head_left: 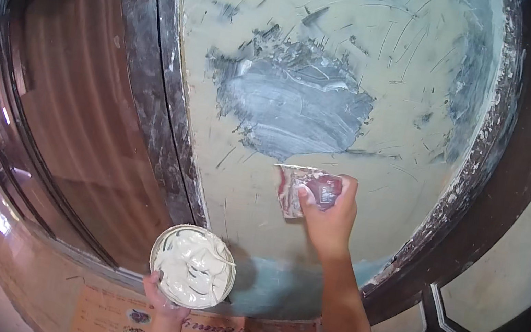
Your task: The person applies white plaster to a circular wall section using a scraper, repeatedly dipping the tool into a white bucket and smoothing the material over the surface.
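Note:
My right hand [330,222] pinches a flat, rectangular putty scraper [289,198], reddish and smeared with white. Its straight top edge lies at or close to the pale greenish panel [235,182], just below a large grey-white smeared patch [288,110]; whether it touches cannot be told. Lower left, my left hand [162,299] grips a round tub [155,251] by its side and underside. Thick creamy white putty [193,269] lies in the tub, with soft folds on its surface.
A dark frame strip [161,80] with a narrow gap borders the panel on the left, beside a brown panel [76,87]. Rough, white-flecked edging [463,190] runs down the right. Dark-and-pale panelling [498,272] stands beyond it. An orange printed sheet [99,317] lies below.

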Tool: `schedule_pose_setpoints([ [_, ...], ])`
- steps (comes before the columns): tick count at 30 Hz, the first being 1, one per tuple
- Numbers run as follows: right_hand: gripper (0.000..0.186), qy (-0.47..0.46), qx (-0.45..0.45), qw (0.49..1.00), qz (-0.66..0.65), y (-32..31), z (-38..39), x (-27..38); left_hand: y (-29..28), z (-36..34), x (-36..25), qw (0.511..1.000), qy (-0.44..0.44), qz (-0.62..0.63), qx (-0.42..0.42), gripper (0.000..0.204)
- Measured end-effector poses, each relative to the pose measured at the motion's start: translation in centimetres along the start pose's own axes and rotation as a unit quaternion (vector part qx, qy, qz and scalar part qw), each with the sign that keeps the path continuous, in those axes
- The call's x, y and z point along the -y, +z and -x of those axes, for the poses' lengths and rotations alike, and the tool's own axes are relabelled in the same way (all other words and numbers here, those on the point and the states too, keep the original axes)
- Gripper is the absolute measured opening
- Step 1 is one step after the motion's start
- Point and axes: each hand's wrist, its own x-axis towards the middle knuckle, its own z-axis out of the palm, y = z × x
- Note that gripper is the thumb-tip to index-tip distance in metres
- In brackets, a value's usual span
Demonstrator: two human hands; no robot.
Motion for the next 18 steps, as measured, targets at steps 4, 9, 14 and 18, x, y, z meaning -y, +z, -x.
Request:
schedule_pose_setpoints([
  [4,0.051,-0.006,0.016,0.999,0.028,1.7,-0.5,1.8,-0.8,-0.9,-0.8,1.0,0.0,-0.003,-0.029,0.075],
  [9,0.049,-0.04,0.023,0.998,0.049,3.5,-1.2,3.3,-2.1,-2.4,-1.3,1.0,-0.015,-0.002,-0.025,0.074],
  [14,0.05,-0.035,0.023,0.994,0.104,4.7,-1.3,4.5,-3.1,-3.9,-1.5,0.998,-0.047,0.023,-0.02,0.073],
  [18,0.052,-0.007,-0.013,0.989,0.15,4.8,-0.9,3.7,-3.4,-4.6,-2.1,0.997,-0.07,0.022,-0.002,0.072],
])
